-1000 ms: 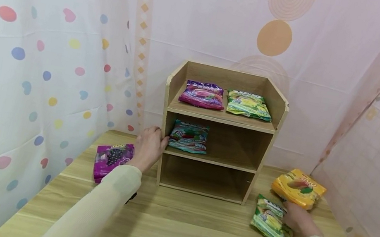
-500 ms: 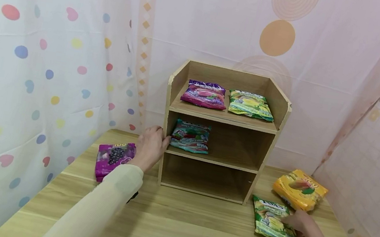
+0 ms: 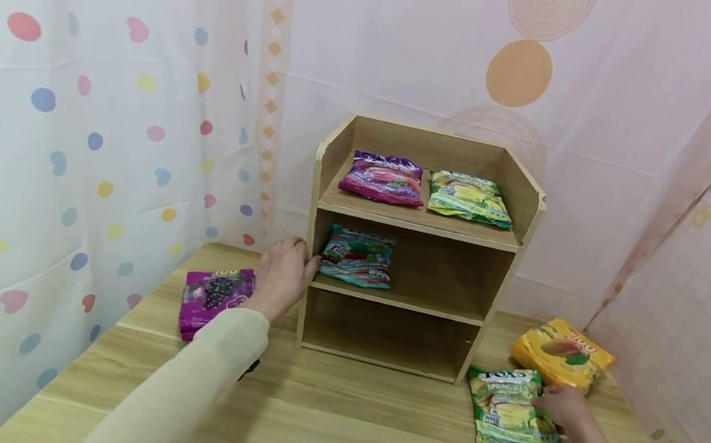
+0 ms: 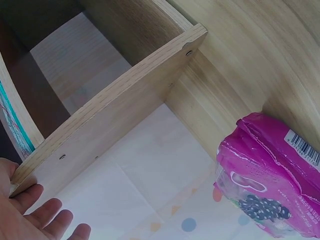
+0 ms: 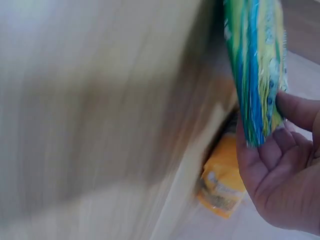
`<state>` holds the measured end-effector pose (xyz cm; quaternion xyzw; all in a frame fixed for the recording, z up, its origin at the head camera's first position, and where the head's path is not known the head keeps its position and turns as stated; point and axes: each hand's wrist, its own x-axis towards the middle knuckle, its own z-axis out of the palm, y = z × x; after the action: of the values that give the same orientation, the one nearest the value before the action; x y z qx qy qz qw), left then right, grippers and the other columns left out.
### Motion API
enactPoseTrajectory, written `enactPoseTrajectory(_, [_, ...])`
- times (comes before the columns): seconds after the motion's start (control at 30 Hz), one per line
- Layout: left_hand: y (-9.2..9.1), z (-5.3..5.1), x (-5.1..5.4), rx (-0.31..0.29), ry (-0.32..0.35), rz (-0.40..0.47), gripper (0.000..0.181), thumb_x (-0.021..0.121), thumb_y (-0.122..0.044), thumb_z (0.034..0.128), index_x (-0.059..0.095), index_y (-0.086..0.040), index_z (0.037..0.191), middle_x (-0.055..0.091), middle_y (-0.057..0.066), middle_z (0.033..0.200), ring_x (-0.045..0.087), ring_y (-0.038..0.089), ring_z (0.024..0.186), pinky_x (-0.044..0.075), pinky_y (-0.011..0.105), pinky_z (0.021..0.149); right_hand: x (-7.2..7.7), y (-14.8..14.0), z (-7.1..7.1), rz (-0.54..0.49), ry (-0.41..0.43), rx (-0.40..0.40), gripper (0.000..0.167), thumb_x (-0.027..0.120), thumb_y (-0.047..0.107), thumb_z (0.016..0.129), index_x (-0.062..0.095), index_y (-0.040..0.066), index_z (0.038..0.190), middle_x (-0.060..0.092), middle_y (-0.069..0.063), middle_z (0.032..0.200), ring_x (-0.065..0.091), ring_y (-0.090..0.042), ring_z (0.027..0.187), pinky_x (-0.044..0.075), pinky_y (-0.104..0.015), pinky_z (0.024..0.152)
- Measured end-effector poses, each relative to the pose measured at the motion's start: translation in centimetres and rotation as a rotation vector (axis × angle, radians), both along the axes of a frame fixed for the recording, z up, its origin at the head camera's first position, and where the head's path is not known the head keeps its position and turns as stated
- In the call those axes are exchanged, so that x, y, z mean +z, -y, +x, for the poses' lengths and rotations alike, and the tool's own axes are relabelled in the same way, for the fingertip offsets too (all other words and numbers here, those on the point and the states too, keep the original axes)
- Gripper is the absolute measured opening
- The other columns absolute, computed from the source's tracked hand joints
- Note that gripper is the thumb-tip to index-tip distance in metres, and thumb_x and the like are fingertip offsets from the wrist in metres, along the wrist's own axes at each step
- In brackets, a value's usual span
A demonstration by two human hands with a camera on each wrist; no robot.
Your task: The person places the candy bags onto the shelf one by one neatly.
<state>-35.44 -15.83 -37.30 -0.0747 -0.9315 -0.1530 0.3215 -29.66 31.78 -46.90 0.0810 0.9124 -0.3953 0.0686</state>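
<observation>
My left hand [image 3: 281, 277] grips the front edge of the left side panel of a small wooden shelf [image 3: 405, 305]. In the left wrist view the thumb lies on one side of the panel [image 4: 117, 97] and the fingers on the other. At the right, my right hand [image 3: 568, 415] pinches a green and yellow FOX'S candy bag [image 3: 506, 415] by its right side. The right wrist view shows that bag [image 5: 257, 65] edge-on between thumb and fingers. A teal candy bag [image 3: 358, 257] lies at the left of the middle tier, close to my left thumb.
On the top tier lie a purple candy bag [image 3: 384, 179] and a green-yellow one [image 3: 470, 197]. A purple grape candy bag [image 3: 214, 298] is on the table [image 3: 322, 420] left of the shelf. An orange mango bag [image 3: 563, 352] lies just behind my right hand. Curtains surround the table.
The green bag in my right hand has turned and shifted slightly left, its front now facing up more squarely. My left hand has stayed at the shelf's side panel.
</observation>
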Motion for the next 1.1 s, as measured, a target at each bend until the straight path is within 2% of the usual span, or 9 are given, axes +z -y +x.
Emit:
enactPoseTrajectory(0.1, [0.0,-0.1,0.0,0.001,0.006,-0.002,0.030,0.061,-0.026,0.0988,0.063,-0.001,0.081,0.065,0.020,0.115,0.059,0.038,0.106,0.046,0.050,0.093,0.3,0.2,0.3,-0.021,-0.064,-0.010,0.019,0.057,0.012,0.095,0.057,-0.006,0.090,0.053,-0.021,0.085,0.052,-0.030,0.080,0.045,-0.038,0.066])
enactPoseTrajectory(0.2, [-0.1,-0.2,-0.1,0.003,0.011,-0.005,0.030,0.061,-0.026,0.0990,0.064,0.000,0.085,0.065,0.020,0.116,0.059,0.038,0.107,0.045,0.050,0.095,0.5,0.5,0.7,-0.015,-0.118,-0.024,0.024,0.055,0.012,0.097,0.045,0.005,0.076,0.041,-0.008,0.075,0.044,-0.024,0.073,0.036,-0.035,0.063])
enactPoseTrajectory(0.3, [-0.1,-0.2,0.0,0.002,0.012,-0.005,0.030,0.061,-0.027,0.0989,0.065,0.001,0.087,0.065,0.020,0.116,0.059,0.038,0.107,0.045,0.050,0.095,0.8,0.8,1.3,-0.015,-0.170,-0.028,0.022,0.053,0.014,0.099,0.048,0.002,0.082,0.048,-0.016,0.085,0.046,-0.028,0.080,0.037,-0.037,0.066])
enactPoseTrajectory(0.43, [-0.1,-0.2,-0.1,0.000,0.008,-0.009,0.031,0.061,-0.027,0.0989,0.065,0.001,0.086,0.065,0.020,0.115,0.059,0.039,0.106,0.045,0.050,0.095,1.3,1.3,1.9,-0.014,-0.263,-0.043,0.024,0.053,0.015,0.100,0.057,-0.010,0.100,0.058,-0.026,0.104,0.052,-0.030,0.087,0.042,-0.037,0.068])
enactPoseTrajectory(0.57, [-0.1,-0.2,-0.1,0.000,0.010,-0.010,0.031,0.061,-0.027,0.0991,0.066,0.003,0.090,0.065,0.021,0.115,0.059,0.039,0.106,0.046,0.050,0.094,1.8,1.6,2.6,0.021,-0.362,-0.084,0.033,0.055,0.015,0.100,0.059,-0.014,0.115,0.066,-0.025,0.104,0.057,-0.024,0.082,0.045,-0.032,0.064])
enactPoseTrajectory(0.73, [-0.1,-0.1,0.0,0.006,0.027,-0.006,0.032,0.060,-0.027,0.0996,0.066,0.004,0.092,0.064,0.021,0.117,0.058,0.039,0.108,0.045,0.050,0.096,2.6,1.9,3.6,-0.013,-0.471,-0.156,0.035,0.056,0.018,0.101,0.058,-0.015,0.116,0.067,-0.026,0.102,0.056,-0.013,0.076,0.045,-0.027,0.060])
enactPoseTrajectory(0.8, [-0.1,0.0,0.0,0.007,0.029,-0.005,0.031,0.060,-0.026,0.0996,0.066,0.003,0.091,0.064,0.021,0.117,0.058,0.039,0.108,0.045,0.051,0.096,2.9,2.1,4.0,-0.044,-0.529,-0.202,0.033,0.056,0.018,0.101,0.060,-0.013,0.112,0.067,-0.020,0.095,0.053,-0.008,0.072,0.044,-0.025,0.058])
enactPoseTrajectory(0.97, [-0.1,0.1,0.1,0.008,0.031,0.001,0.031,0.060,-0.026,0.0994,0.064,0.002,0.087,0.064,0.021,0.114,0.059,0.039,0.106,0.046,0.051,0.093,3.3,2.6,4.7,-0.198,-0.714,-0.349,0.021,0.063,0.014,0.097,0.063,-0.007,0.102,0.060,0.011,0.074,0.048,0.000,0.062,0.040,-0.018,0.052])
enactPoseTrajectory(1.1, [-0.1,0.1,0.1,0.009,0.026,-0.003,0.030,0.060,-0.026,0.0993,0.065,0.003,0.090,0.064,0.021,0.115,0.059,0.039,0.105,0.046,0.051,0.093,3.5,3.1,4.9,-0.367,-0.871,-0.421,0.006,0.067,0.004,0.092,0.064,0.002,0.088,0.058,0.021,0.064,0.049,0.005,0.056,0.039,-0.011,0.050])
